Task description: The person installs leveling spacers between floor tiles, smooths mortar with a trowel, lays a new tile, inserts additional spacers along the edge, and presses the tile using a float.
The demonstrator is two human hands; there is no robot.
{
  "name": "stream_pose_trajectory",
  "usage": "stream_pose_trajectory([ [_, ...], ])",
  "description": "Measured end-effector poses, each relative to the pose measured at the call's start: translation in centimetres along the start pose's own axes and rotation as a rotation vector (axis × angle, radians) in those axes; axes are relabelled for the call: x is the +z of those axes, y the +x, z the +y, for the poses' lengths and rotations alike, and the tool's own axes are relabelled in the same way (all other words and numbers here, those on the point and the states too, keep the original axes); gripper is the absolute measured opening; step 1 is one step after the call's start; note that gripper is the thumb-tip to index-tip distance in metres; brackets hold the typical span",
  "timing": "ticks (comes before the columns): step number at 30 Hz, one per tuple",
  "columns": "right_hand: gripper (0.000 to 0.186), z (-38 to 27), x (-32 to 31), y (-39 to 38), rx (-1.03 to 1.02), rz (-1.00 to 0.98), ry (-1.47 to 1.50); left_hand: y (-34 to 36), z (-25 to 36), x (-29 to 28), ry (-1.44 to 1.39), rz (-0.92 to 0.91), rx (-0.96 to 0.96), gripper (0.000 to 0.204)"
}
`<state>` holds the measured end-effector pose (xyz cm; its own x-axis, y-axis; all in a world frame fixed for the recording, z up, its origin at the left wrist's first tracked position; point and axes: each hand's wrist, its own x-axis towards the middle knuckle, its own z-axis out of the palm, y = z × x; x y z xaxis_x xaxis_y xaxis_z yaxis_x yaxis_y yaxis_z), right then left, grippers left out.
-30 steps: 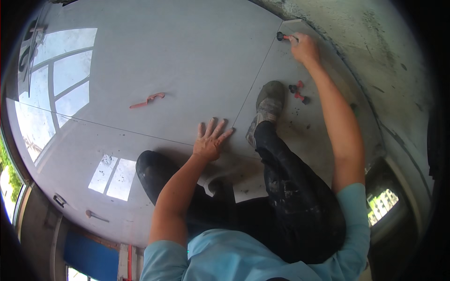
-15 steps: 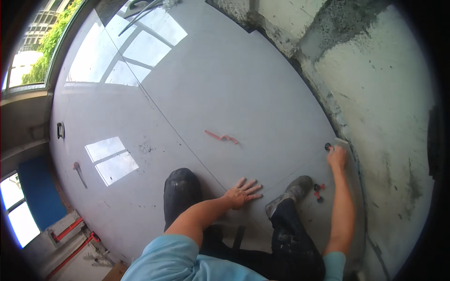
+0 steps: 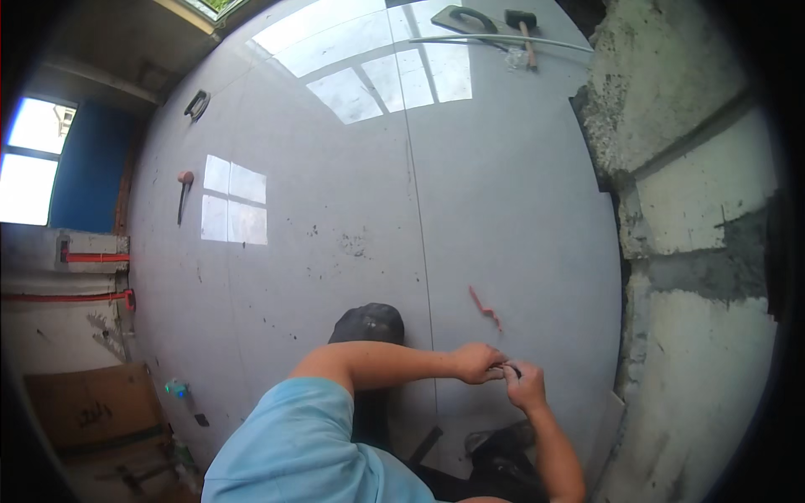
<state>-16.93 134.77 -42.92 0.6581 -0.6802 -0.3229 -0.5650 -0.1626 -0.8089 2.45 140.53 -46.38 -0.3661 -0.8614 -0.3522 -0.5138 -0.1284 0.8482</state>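
My left hand and my right hand meet above the large grey glossy tiles, fingers closed around something small and dark, mostly hidden between them. A thin red plastic tool lies on the tile just beyond my hands, near a straight seam. My dark-trousered knee is on the floor behind my left forearm, and my shoe shows partly below my hands.
A trowel, mallet and pale strip lie at the far end. Another mallet and a handled tool are left. Rough wall borders the right; cardboard and red pipes stand left.
My right hand has left the tile corner with what it held and moved inward. My left hand has lifted from the floor to meet it. The view has swung round.
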Motion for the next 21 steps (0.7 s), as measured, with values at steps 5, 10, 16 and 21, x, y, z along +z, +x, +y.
stream_pose_trajectory([
  [5, 0.028, -0.7, -2.5, 10.4, -0.001, 0.13, -0.176, -0.2, -5.9, -10.3, 0.057, 0.448, -0.108, 0.019],
  [10, 0.068, 2.7, -4.5, 29.6, 0.217, 0.023, -0.725, -1.7, -20.0, -21.7, 0.17, 0.956, -0.214, 0.008],
  [16, 0.066, 3.3, -2.7, 41.3, 0.143, 0.368, -0.81, 6.2, -26.5, -31.8, 0.442, 0.984, -0.216, 0.021],
  [21, 0.071, 2.9, -2.5, 43.6, 0.068, 0.367, -0.782, 11.3, -30.1, -40.4, 0.537, 1.109, -0.392, 0.025],
])
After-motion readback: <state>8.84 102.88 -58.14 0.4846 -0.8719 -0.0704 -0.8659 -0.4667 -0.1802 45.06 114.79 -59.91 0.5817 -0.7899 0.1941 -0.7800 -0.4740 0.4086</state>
